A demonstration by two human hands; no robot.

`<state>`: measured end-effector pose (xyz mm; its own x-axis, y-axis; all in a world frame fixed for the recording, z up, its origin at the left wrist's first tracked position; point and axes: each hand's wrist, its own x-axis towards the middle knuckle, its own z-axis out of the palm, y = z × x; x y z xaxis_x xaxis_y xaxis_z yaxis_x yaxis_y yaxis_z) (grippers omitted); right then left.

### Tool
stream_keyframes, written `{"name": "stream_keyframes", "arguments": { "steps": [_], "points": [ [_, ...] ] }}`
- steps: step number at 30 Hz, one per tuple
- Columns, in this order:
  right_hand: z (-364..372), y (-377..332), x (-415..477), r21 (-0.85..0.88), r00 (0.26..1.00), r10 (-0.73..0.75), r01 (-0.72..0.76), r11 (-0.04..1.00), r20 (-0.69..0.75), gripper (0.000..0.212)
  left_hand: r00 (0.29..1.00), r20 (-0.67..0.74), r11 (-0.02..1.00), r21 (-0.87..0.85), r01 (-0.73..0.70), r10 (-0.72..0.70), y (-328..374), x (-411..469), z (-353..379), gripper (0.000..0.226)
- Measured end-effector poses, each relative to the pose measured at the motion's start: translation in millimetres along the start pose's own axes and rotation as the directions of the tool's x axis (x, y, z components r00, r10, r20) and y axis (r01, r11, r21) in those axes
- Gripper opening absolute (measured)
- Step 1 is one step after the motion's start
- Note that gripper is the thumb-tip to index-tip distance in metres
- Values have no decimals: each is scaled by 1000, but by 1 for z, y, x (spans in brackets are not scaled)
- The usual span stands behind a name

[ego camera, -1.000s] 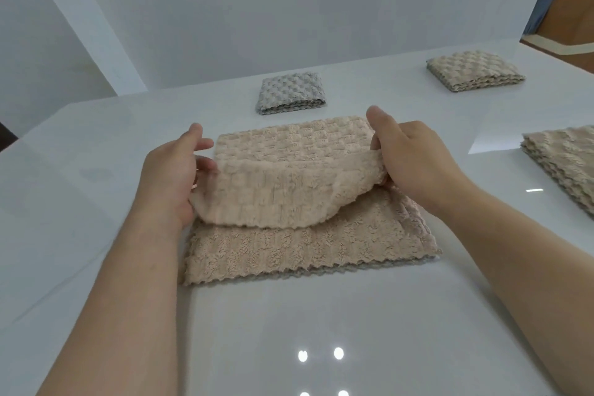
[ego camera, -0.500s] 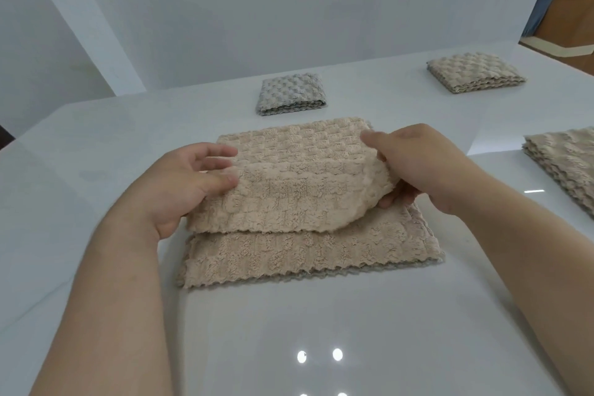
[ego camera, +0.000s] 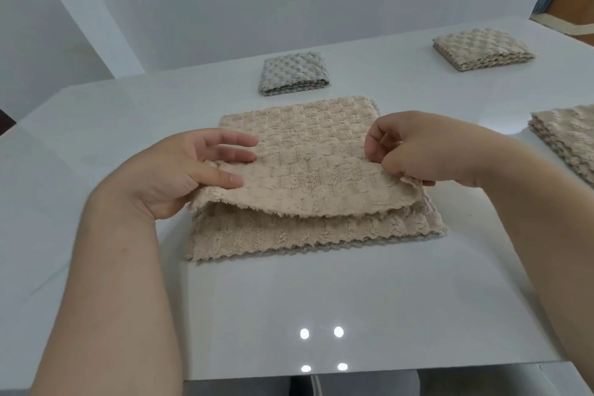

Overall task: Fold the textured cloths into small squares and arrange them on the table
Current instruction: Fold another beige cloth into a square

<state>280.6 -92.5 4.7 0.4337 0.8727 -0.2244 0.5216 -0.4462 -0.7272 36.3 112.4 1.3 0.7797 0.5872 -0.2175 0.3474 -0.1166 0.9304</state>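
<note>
A beige textured cloth [ego camera: 308, 170] lies in the middle of the white table [ego camera: 353, 299], its far half drawn over the near half. My left hand [ego camera: 196, 170] pinches the folded layer's left corner between thumb and fingers. At the right corner, my right hand [ego camera: 418, 148] grips the same layer. That upper edge hangs slightly above the lower layer, a little short of the near zigzag edge. A grey cloth [ego camera: 294, 73] folded into a small square rests behind it. A folded beige square [ego camera: 482, 47] sits at the far right.
A stack of beige cloths [ego camera: 569, 138] lies at the table's right edge, partly cut off by the frame. A white wall rises behind the table. The table's near edge runs along the bottom of the view.
Both hands have pulled the cloth's far edge toward me, so the upper layer now covers most of the lower one. The other cloths have not moved.
</note>
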Motion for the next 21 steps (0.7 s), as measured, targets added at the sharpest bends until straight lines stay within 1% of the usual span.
{"name": "stream_keyframes", "arguments": {
  "steps": [4, 8, 13, 16, 21],
  "points": [
    [-3, -1, -4, -95, 999, -14, 18, 995, 39, 29, 998, 66, 993, 114, -20, 13, -2, -2, -5, 62],
    [-4, -3, -11, -201, 997, -53, 63, 978, 58, 28, 979, 184, 949, 282, -138, 88, -1, -11, -7, 64],
    [0, -12, -20, -418, 993, -71, 104, 902, 95, 26, 960, 262, 893, 403, -202, 99, 4, -17, -10, 68],
    [2, -15, -23, -478, 993, -73, 108, 871, 91, 25, 965, 246, 859, 472, -198, 87, 5, -17, -10, 70],
    [5, -18, -30, -578, 995, -61, 92, 811, 74, 28, 967, 254, 840, 527, -126, -14, 3, -15, -9, 80]
  ]
}}
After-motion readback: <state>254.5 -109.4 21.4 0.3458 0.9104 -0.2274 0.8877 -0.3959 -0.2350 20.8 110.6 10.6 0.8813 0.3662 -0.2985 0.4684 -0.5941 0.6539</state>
